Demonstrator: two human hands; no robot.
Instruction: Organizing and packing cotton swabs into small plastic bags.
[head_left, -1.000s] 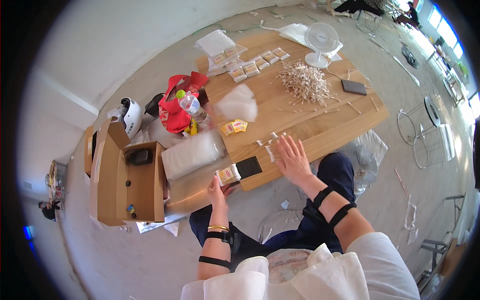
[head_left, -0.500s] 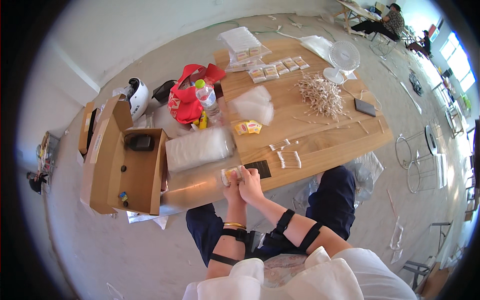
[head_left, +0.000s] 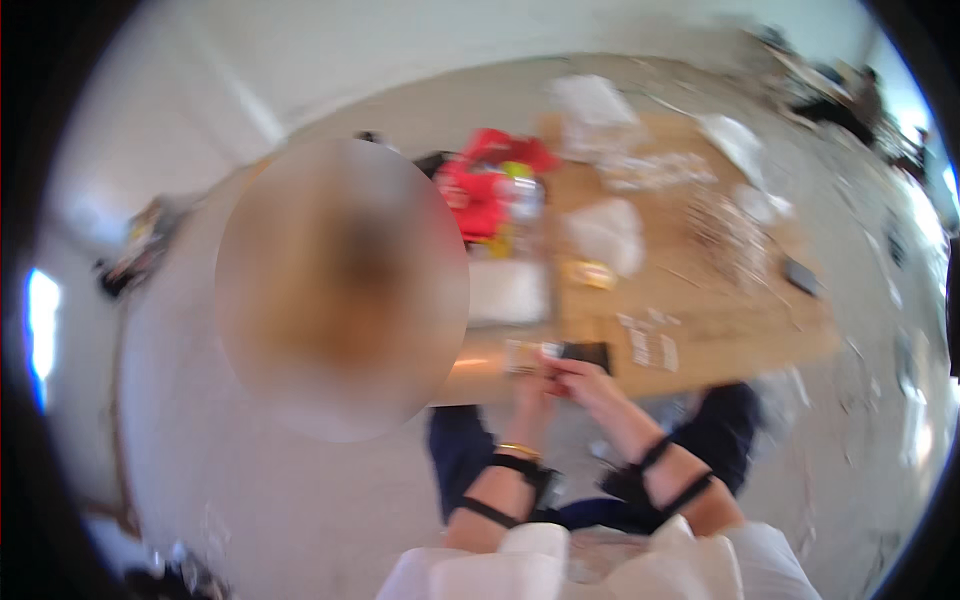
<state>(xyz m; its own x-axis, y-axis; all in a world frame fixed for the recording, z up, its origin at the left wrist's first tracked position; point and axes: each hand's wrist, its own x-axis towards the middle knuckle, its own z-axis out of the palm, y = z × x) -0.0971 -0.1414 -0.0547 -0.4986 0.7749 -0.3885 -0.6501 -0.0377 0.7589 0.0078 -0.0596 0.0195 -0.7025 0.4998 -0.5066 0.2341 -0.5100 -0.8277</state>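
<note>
Motion blurs the whole view. At the table's near edge, a small clear packet of cotton swabs [head_left: 520, 357] is in my hands. My left hand [head_left: 536, 384] grips it from below. My right hand [head_left: 578, 376] is closed at the packet's right end, its fingertips pinched against the plastic. A flat black rectangle [head_left: 590, 354] lies just beyond my right hand. To its right are small rows of loose cotton swabs [head_left: 655, 349]. Yellow printed cards [head_left: 588, 274] and thin clear bags [head_left: 606, 236] lie farther back.
A heap of cotton swabs [head_left: 730, 230] lies at the right, near a white fan [head_left: 755, 203] and a dark flat device [head_left: 801, 277]. A plastic-wrapped stack [head_left: 508, 293], red bag [head_left: 472, 203] and bottle [head_left: 524, 196] stand left. A blurred oval covers the area farther left.
The view has swung left, so the table and my hands appear farther right and smeared. Both hands keep hold of the packet at the table's near edge.
</note>
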